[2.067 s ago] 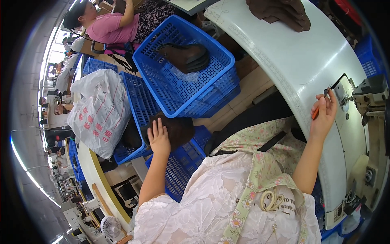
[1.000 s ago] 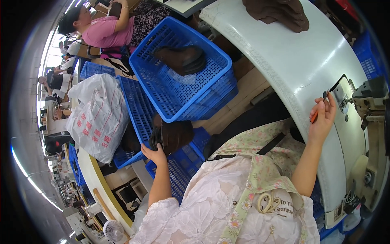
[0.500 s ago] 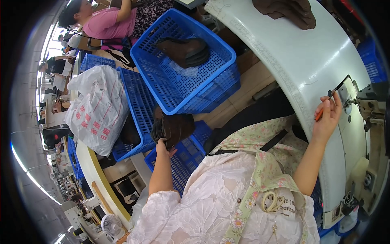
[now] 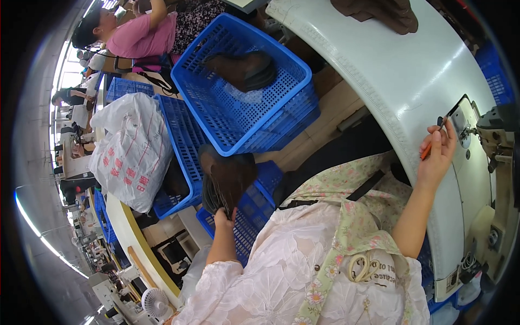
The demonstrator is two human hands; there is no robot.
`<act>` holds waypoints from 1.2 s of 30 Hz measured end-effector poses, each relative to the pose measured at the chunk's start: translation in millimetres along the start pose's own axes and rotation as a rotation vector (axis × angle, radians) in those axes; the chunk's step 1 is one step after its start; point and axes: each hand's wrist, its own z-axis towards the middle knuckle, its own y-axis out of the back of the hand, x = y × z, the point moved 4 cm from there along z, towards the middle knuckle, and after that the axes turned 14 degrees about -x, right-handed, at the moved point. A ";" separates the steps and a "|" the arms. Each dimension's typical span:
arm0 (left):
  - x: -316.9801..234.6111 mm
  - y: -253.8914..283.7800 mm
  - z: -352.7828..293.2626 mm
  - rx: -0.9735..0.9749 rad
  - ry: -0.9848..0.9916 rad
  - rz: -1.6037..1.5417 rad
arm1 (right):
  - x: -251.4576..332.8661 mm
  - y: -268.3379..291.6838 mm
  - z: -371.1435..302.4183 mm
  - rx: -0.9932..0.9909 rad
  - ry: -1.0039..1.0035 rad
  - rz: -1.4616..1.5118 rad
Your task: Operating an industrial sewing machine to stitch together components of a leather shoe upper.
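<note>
My left hand (image 4: 223, 219) is closed around the lower edge of a dark brown leather piece (image 4: 227, 181), pinching it so it hangs up out of the low blue crate (image 4: 254, 208) by my left knee. The piece looks soft and floppy, light enough for one hand, and I judge it would fold on itself if gripped in the middle, so the edge where my fingers sit seems the best hold; the grained surface should not slip.

My right hand (image 4: 436, 157) rests on the white sewing table (image 4: 390, 70), near its right edge beside the sewing machine (image 4: 501, 135). Its fingers are curled lightly around a thin orange pen-like tool (image 4: 428, 147), its tip pointing toward the machine's plate.

A larger blue basket (image 4: 244, 114) stands beyond the crate with another brown leather part (image 4: 244, 69) inside. A white plastic bag (image 4: 132, 154) lies left of the baskets. More brown leather (image 4: 379, 12) sits at the table's far edge.
</note>
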 end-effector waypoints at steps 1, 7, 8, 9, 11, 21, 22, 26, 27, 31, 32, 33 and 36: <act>-18.1 82.7 39.0 0.119 -0.305 0.123 | 2.3 -18.9 -0.4 0.038 -0.060 0.069; 46.9 112.1 49.7 0.092 -0.328 0.168 | -2.4 -14.1 1.2 0.057 -0.013 0.065; 54.0 113.1 49.0 0.092 -0.312 0.160 | -4.8 -14.4 1.2 0.071 -0.004 0.058; 64.8 104.6 43.2 0.106 -0.194 0.028 | -6.7 -8.7 3.0 0.044 -0.015 0.020; 72.4 101.2 28.8 0.110 -0.066 -0.108 | -4.3 -4.5 4.1 0.028 -0.025 -0.020; 93.9 108.4 31.2 0.005 0.135 -0.283 | 6.2 -134.7 -117.9 0.891 -0.185 -0.239; 98.1 111.0 36.4 0.026 0.150 -0.300 | -6.9 -153.8 -137.6 1.039 -0.257 -0.298; 114.7 115.3 49.5 0.005 0.177 -0.252 | -77.6 -204.2 -198.6 1.342 -0.547 -0.539; 118.0 106.8 45.7 0.032 0.190 -0.270 | -93.2 -210.7 -204.4 1.326 -0.541 -0.562; 122.2 111.0 44.7 0.126 0.251 -0.304 | -138.5 -206.1 -229.9 1.358 -0.659 -0.656; 123.4 110.3 46.6 0.132 0.262 -0.308 | -141.7 -206.8 -227.3 1.338 -0.628 -0.642; 125.0 110.8 48.6 0.100 0.282 -0.289 | -142.6 -200.2 -223.6 1.264 -0.665 -0.616; 130.4 113.6 51.6 0.097 0.313 -0.275 | -141.3 -189.1 -206.3 1.273 -0.596 -0.756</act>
